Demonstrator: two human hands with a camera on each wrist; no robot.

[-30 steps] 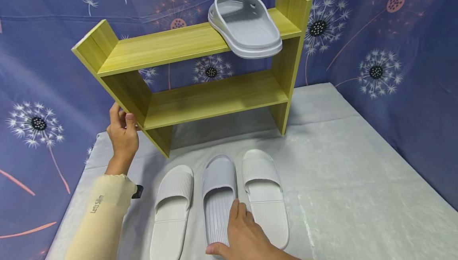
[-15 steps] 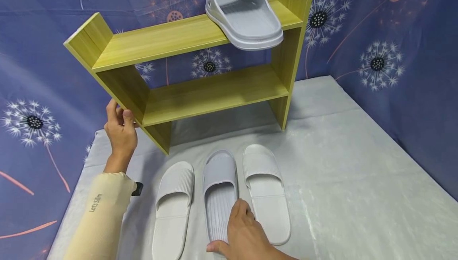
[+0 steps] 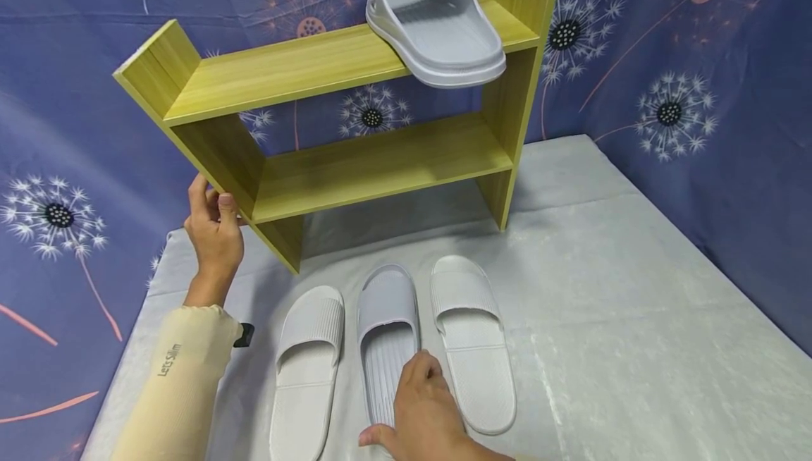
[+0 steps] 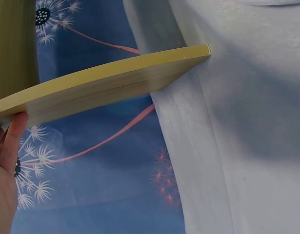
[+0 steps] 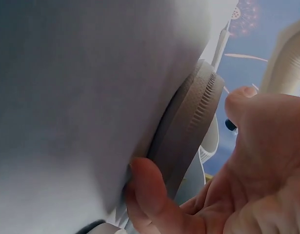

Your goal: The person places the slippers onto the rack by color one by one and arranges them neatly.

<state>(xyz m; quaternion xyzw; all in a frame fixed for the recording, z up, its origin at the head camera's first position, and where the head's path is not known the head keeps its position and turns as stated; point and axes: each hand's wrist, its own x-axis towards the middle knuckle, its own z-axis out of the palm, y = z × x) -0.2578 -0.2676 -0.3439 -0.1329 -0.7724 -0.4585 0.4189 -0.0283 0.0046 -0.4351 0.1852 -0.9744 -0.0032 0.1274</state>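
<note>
In the head view my left hand point(image 3: 214, 235) touches the outer face of the left side panel of a yellow wood-grain shoe rack point(image 3: 292, 87). The left wrist view has the thumb against that panel point(image 4: 115, 78). My right hand point(image 3: 425, 404) lies over the right edge and heel of a lavender-grey slide sandal point(image 3: 388, 306), thumb spread to the left. In the right wrist view its fingers point(image 5: 150, 180) touch the sandal's side point(image 5: 189, 117), with the thumb apart from it. White slides lie left point(image 3: 311, 348) and right point(image 3: 472, 341) of it, toes toward the rack.
A grey clog point(image 3: 438, 31) sits at the right of the rack's top board, its heel end jutting past the front edge. Below the rack, a pale cloth point(image 3: 634, 292) covers the table. A blue dandelion-print curtain point(image 3: 672, 59) hangs behind.
Between the last two frames the grey sandal shifts slightly left, my right hand moving with it. The left hand stays at the rack. From the first frame, the whole head view has shifted slightly.
</note>
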